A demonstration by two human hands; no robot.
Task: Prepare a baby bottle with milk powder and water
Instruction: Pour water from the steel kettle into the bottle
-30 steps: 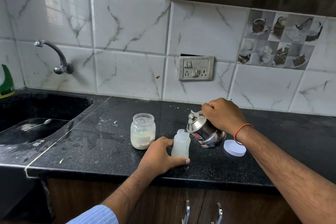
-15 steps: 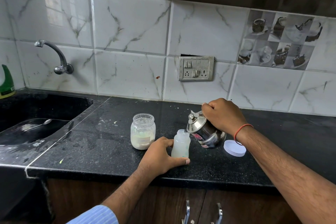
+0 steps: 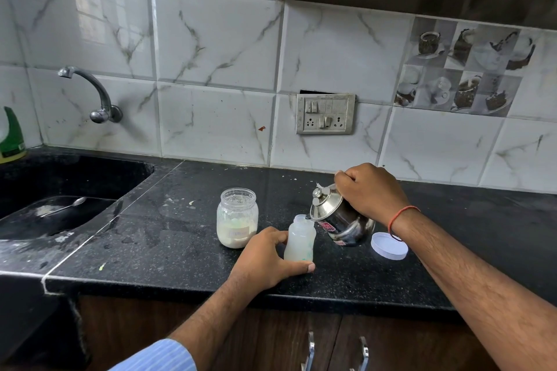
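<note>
The baby bottle [image 3: 299, 239] is gripped low on its body by the left hand [image 3: 265, 259], fingers and thumb curled round it, and is kept upright on the black speckled table [image 3: 168, 238] near the front edge. A small steel kettle [image 3: 340, 217] is held by the right hand [image 3: 369, 191], whose fingers are wrapped over its top handle; it is tipped toward the left so that its spout sits at the bottle's open mouth. Compared with the pictures from a second ago, almost nothing is seen to have shifted: the same tilt and the same grip are kept, so the pour is judged to be ongoing, and the water step is taken as under way rather than finished. Any rise in the liquid level cannot be made out. The bottle is of cloudy, translucent plastic with a narrowed neck, and a pale milky content is seen inside. The kettle is polished, rounded metal with a knobbed lid and a red label. Just left of the bottle stands an open glass jar [image 3: 237, 221] holding cream-coloured powder, its walls dusted. A flat white round lid [image 3: 388, 245] lies on the table just right of the kettle. Further left, a spoon [image 3: 64, 206] rests in the dark sink [image 3: 75, 178] below a curved metal tap [image 3: 90, 93].
</note>
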